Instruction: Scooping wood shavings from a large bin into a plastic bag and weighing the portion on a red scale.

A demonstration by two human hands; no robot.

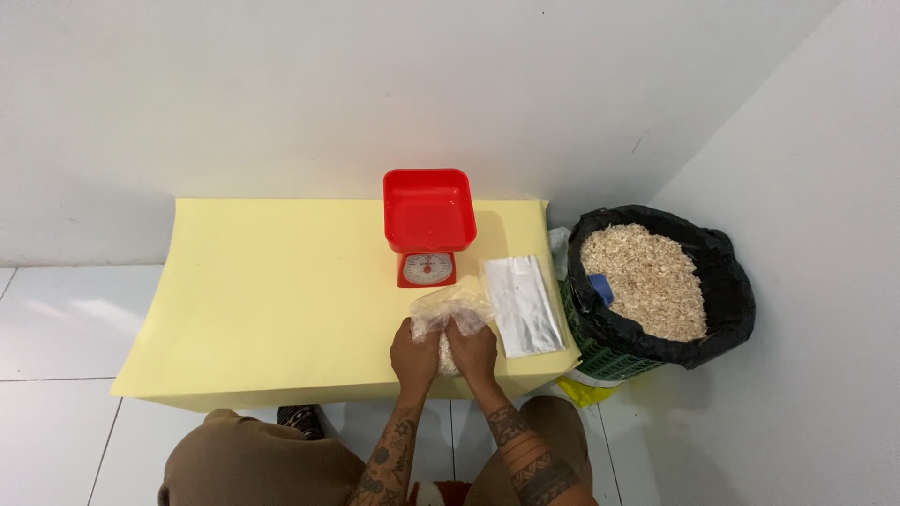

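Observation:
A clear plastic bag with pale flakes in its bottom rests on the yellow table near the front edge. My left hand and my right hand both grip the bag from either side, fingers closed on the plastic just below its loose, crumpled top. Directly behind the bag stands a red kitchen scale with an empty red tray and a round dial facing me.
A stack of silvery flat pouches lies right of my hands. Off the table's right end, a green crate lined with a black bag holds pale flakes and a blue scoop. White walls behind and right.

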